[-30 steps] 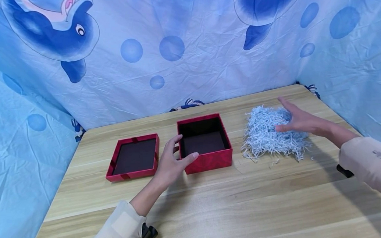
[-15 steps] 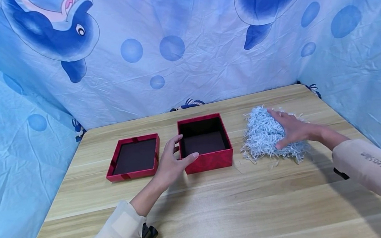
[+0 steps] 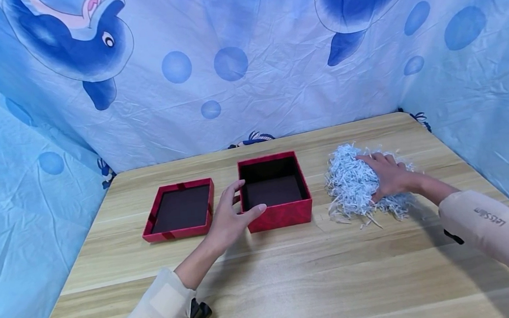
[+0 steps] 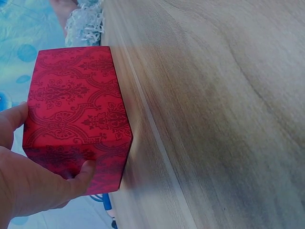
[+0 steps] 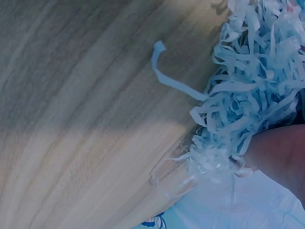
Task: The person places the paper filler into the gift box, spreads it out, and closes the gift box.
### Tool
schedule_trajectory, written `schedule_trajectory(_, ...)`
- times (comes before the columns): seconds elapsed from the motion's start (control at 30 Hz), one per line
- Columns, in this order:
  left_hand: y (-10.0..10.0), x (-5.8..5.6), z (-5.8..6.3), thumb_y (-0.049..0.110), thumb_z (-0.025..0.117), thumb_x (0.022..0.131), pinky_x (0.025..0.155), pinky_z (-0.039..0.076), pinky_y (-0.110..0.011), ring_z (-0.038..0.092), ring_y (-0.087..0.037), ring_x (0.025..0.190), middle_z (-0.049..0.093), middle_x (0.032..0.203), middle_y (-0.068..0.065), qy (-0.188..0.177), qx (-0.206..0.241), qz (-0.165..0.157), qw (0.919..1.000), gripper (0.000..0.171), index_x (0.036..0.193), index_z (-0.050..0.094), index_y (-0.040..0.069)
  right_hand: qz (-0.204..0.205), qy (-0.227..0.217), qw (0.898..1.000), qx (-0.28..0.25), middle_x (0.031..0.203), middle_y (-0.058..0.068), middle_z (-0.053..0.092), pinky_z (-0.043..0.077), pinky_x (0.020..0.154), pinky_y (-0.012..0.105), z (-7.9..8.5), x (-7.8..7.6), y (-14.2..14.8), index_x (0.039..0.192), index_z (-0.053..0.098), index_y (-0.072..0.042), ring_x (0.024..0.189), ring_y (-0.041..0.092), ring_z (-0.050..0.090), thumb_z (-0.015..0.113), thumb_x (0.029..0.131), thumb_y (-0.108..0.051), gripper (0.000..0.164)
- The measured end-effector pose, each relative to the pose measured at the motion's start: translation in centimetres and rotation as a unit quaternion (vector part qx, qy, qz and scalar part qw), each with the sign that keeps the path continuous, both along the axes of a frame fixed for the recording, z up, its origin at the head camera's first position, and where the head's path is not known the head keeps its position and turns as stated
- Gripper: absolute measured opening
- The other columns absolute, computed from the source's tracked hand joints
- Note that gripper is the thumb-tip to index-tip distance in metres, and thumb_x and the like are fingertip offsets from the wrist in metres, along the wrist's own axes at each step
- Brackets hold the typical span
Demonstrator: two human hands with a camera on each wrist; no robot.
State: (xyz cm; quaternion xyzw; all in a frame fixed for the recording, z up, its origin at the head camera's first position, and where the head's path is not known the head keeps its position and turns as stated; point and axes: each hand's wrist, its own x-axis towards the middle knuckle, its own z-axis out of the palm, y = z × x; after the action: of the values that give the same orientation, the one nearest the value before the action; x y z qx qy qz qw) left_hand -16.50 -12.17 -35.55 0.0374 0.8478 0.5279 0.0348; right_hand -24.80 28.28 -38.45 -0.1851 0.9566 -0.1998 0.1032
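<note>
A red patterned box (image 3: 280, 215) with a dark inside stands without its lid at the middle of the table. My left hand (image 3: 229, 222) holds it at the near left corner, the thumb in front and the fingers along the left side. The left wrist view shows the thumb of this hand (image 4: 43, 183) against the patterned wall. To the right lies a pile of pale blue shredded paper (image 3: 349, 179). My right hand (image 3: 388, 173) is sunk into it from the right, fingers curled round a clump. In the right wrist view its thumb (image 5: 281, 150) presses into the strips.
The box's red lid (image 3: 180, 232) lies upturned left of the box, dark inside facing up. Loose strips lie at the pile's near edge on the wooden table (image 3: 298, 279). A blue dolphin-print cloth (image 3: 272, 98) hangs behind and on both sides.
My right hand has moved down into the shredded paper and its fingers have closed round a clump, bunching the pile. The left hand has stayed at the box.
</note>
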Motion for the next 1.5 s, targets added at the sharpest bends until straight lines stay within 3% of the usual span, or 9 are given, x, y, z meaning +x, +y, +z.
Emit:
schedule_trajectory(0.17,0.0,0.0,0.0,0.039,0.077,0.081,0.096,0.049,-0.046,0.035,-0.026,0.135,0.027,0.151,0.004,0.003,-0.004,0.001,1.0000,0.078,0.145,0.033,0.030,-0.009,0.009,1.000,-0.012,0.141,0.032,0.022,0.020,0.087,0.077,-0.2,0.0,0.0,0.149,0.021,-0.008,0.121,0.056,0.020,0.087,0.059,-0.006,0.112)
schedule_trajectory(0.47,0.0,0.1,-0.1,0.040,0.077,0.080,0.096,0.048,-0.046,0.036,-0.028,0.135,0.027,0.152,0.003,0.002,-0.009,0.001,1.0000,0.079,0.145,0.033,0.030,0.006,-0.005,0.998,-0.056,0.138,0.034,0.029,0.036,0.088,0.069,0.0,-0.1,0.3,0.147,0.024,0.001,0.118,0.052,0.026,0.082,0.062,0.005,0.102)
schedule_trajectory(0.97,0.1,0.1,-0.1,0.040,0.077,0.080,0.096,0.048,-0.046,0.034,-0.029,0.136,0.026,0.152,0.003,0.000,-0.008,0.002,1.0000,0.079,0.145,0.033,0.031,0.001,-0.027,0.996,-0.080,0.143,0.038,0.021,0.025,0.095,0.074,0.9,-0.4,0.8,0.147,0.020,0.006,0.127,0.060,0.015,0.079,0.064,0.005,0.101)
schedule_trajectory(1.2,0.0,0.1,0.0,0.040,0.077,0.080,0.097,0.048,-0.046,0.036,-0.028,0.135,0.026,0.152,0.003,0.001,-0.006,0.001,1.0000,0.079,0.145,0.033,0.030,-0.009,-0.041,0.995,-0.094,0.148,0.038,0.012,0.021,0.099,0.074,2.2,-0.8,1.0,0.150,0.013,0.005,0.132,0.059,0.011,0.078,0.066,0.007,0.106)
schedule_trajectory(1.5,-0.1,0.0,0.1,0.040,0.077,0.080,0.098,0.047,-0.046,0.034,-0.026,0.135,0.026,0.152,0.003,0.001,-0.005,0.001,1.0000,0.079,0.145,0.033,0.030,-0.011,-0.041,0.991,-0.129,0.150,0.035,0.012,0.019,0.102,0.073,3.5,-1.0,1.0,0.151,0.012,0.002,0.135,0.056,0.011,0.075,0.065,0.011,0.108)
